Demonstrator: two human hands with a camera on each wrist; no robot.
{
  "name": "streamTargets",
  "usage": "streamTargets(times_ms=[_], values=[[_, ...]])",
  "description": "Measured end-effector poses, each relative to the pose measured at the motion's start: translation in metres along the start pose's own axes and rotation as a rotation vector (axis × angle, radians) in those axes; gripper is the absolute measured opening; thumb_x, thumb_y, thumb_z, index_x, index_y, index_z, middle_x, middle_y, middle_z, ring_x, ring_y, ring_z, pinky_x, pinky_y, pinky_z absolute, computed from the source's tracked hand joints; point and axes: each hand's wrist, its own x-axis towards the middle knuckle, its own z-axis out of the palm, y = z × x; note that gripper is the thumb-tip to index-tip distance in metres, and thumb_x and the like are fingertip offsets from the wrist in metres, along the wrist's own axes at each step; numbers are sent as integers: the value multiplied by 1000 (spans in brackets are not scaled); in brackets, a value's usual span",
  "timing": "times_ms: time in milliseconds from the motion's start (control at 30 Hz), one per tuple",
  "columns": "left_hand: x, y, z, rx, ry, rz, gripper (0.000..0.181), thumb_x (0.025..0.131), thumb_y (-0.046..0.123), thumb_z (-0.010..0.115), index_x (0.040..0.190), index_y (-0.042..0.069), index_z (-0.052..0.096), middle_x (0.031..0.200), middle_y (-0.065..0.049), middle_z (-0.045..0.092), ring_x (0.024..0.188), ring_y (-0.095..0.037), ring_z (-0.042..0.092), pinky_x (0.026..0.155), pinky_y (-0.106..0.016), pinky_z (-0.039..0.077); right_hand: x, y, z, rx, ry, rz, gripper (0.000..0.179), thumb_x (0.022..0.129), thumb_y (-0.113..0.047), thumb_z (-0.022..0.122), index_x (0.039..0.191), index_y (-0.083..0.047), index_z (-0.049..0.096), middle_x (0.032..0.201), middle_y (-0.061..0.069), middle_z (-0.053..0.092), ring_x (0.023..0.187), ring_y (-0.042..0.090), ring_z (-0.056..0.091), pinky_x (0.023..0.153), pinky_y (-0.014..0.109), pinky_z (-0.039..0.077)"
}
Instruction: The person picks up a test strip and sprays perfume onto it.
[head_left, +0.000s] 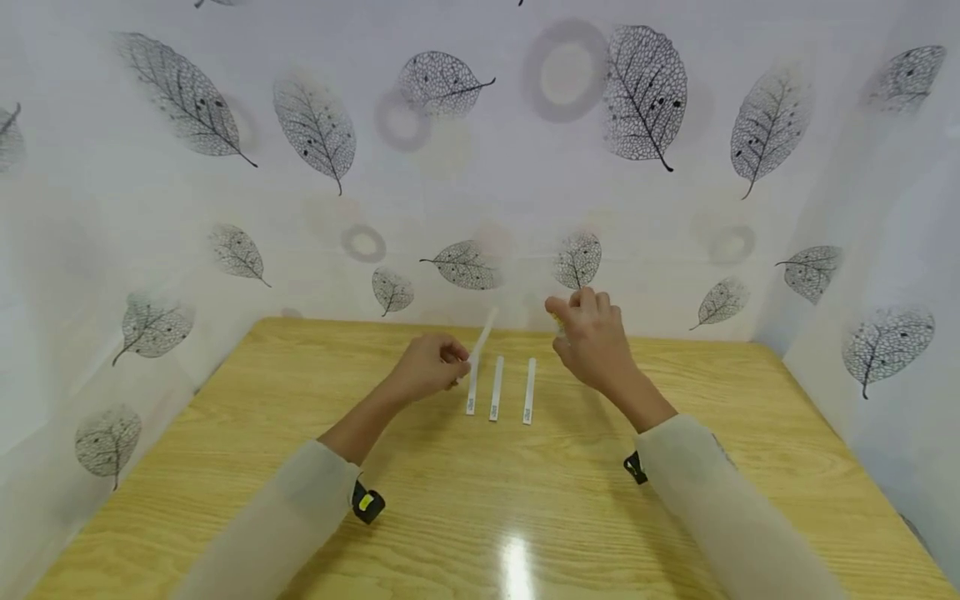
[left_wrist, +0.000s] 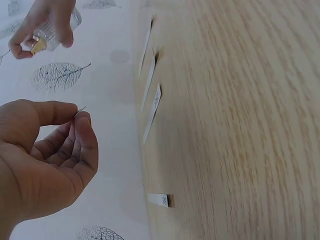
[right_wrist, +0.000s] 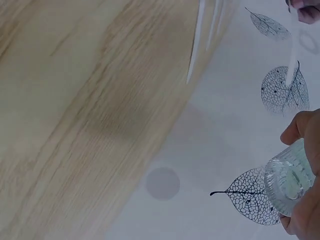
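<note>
A: Your left hand (head_left: pixel 432 367) pinches a white strip (head_left: pixel 484 332) between thumb and forefinger, its other fingers curled inward, raised off the wooden table (head_left: pixel 465 500).

B: And your right hand (head_left: pixel 597 340) has its fingers wrapped round a clear glass bottle (right_wrist: pixel 284 181), to the right of that strip and apart from it.

A: Other strips (head_left: pixel 529 392) lie on the table.

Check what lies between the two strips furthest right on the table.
Only bare wooden tabletop; the head view shows the right strip and its neighbouring strip lying apart.
</note>
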Motion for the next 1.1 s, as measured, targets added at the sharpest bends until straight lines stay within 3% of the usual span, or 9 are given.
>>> streamTargets(times_ms=[267, 467, 633, 1100], values=[[-9, 2, 7, -12, -87, 26, 9, 95, 8, 68, 101, 2, 69, 90, -16, 69, 77, -31, 69, 69, -42, 61, -2, -7, 12, -119, 8, -107, 54, 78, -7, 84, 123, -18, 56, 105, 19, 52, 80, 36, 44, 61, 45, 36], [-13, 2, 13, -63, -153, -37, 12, 93, 10, 65, 101, 2, 69, 88, -17, 68, 69, -20, 64, 69, -42, 59, -5, -9, 18, -211, -21, -173, 56, 76, -16, 89, 122, -20, 56, 104, 19, 55, 78, 35, 46, 59, 43, 38], [-15, 2, 19, -133, -204, -105, 13, 96, 12, 63, 102, 2, 69, 86, -11, 66, 70, -19, 64, 70, -38, 60, -7, -9, 19, -229, -28, -176, 57, 76, -17, 90, 122, -20, 57, 105, 19, 56, 79, 35, 48, 58, 44, 39], [-16, 11, 23, -190, -177, -136, 10, 95, 9, 65, 101, 1, 68, 85, -10, 65, 71, -19, 64, 77, -43, 62, -12, -14, 24, -155, -23, -143, 52, 78, -11, 84, 120, -18, 55, 104, 19, 55, 79, 35, 45, 63, 45, 38]])
